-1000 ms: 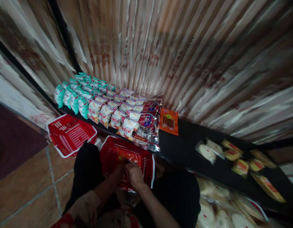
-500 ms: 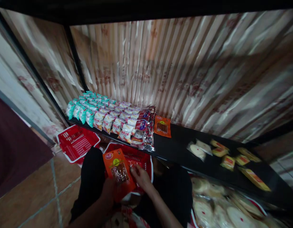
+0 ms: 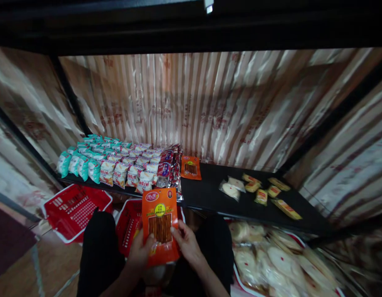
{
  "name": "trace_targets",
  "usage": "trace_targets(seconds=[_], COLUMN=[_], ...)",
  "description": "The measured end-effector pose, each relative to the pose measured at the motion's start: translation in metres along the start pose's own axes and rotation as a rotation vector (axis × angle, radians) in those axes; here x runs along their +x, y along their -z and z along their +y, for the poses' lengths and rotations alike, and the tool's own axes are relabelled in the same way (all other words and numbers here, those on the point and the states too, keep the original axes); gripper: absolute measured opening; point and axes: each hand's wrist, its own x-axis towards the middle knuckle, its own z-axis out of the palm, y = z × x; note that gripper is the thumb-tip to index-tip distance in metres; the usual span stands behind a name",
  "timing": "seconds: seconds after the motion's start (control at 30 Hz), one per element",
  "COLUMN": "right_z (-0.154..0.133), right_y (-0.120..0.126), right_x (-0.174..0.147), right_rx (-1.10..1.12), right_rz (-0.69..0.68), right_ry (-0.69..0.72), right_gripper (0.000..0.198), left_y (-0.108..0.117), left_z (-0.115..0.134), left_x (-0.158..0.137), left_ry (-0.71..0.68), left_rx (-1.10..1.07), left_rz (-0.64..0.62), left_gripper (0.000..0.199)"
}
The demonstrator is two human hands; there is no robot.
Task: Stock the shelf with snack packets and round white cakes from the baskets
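In my head view, my left hand [image 3: 139, 249] and right hand [image 3: 188, 244] are curled part-closed on an orange packet [image 3: 160, 227], one gripping each side, thumbs in front, probably to keep it flat. Held up before the black shelf [image 3: 206, 194], it hides part of a red basket [image 3: 128, 225]. A matching packet [image 3: 191, 168] sits beside dark packs [image 3: 166, 167], perhaps to separate kinds.

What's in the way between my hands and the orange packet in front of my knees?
Nothing visible: your left hand and right hand both hold the orange packet directly, thumbs on its front. The red basket lies beyond it, not between.
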Motion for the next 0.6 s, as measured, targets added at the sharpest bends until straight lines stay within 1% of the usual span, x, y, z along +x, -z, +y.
trace_targets(seconds=[0.1,0.2,0.27,0.33,0.4,0.5,0.6], right_z=[-0.019,-0.03,-0.031,-0.028,-0.023,-0.014,-0.008], right_y=[0.018,0.044,0.065,0.089,0.112,0.142,0.163], right_x=[0.002,0.011,0.02,0.033,0.049,0.078,0.109], right_rx=[0.044,0.012,-0.063,-0.163,-0.259,-0.384,-0.474], right_rz=[0.086,0.2,0.279,0.356,0.423,0.516,0.57], right_ry=[0.028,0.04,0.039,0.045,0.054,0.05,0.038], right_gripper=[0.044,0.046,0.046,0.045,0.045,0.045,0.042], left_y=[-0.029,-0.062,-0.085,-0.11,-0.136,-0.173,-0.201], left_z=[0.019,0.04,0.05,0.056,0.058,0.057,0.056], left_x=[0.014,0.031,0.045,0.059,0.075,0.1,0.128], left_ry=[-0.07,-0.078,-0.063,-0.04,0.011,0.097,0.107], left_rx=[0.039,0.102,0.119,0.14,0.211,0.342,0.419], left_rz=[-0.096,-0.205,-0.257,-0.304,-0.298,-0.188,-0.115], left_gripper=[0.04,0.03,0.031,0.038,0.044,0.052,0.06])
